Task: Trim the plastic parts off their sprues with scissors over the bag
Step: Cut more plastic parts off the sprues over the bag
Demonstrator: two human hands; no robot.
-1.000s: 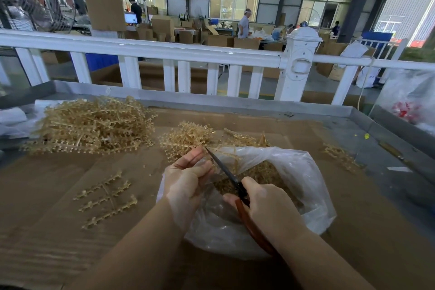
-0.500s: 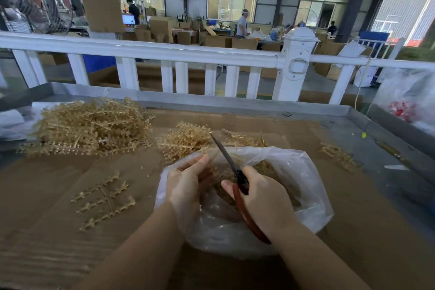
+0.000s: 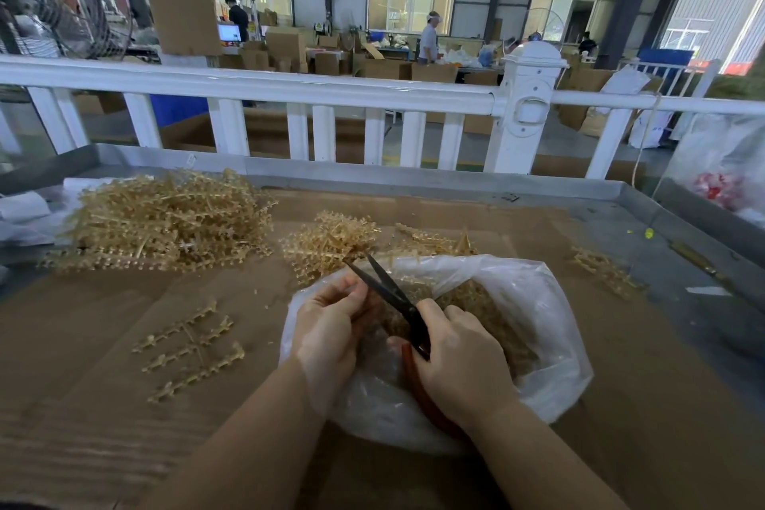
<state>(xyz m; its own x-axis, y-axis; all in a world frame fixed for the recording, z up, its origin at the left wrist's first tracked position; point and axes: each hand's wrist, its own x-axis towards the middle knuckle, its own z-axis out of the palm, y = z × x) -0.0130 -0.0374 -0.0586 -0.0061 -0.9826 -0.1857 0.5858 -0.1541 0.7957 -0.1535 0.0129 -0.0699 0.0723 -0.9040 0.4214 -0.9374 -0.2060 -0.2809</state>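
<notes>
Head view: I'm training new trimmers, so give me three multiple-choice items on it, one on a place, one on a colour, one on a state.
1. Where does the biggest sprue pile lie?
A. far left of the table
B. inside the bag
C. on the fence

2. What colour are the handles of the scissors?
A. blue
B. red-orange
C. white

3. The scissor blades are:
A. closed flat
B. parted
C. hidden

A: the pile sits left of the bag.
B: red-orange shows under the right hand.
B: the tips spread beside the left hand.
</notes>
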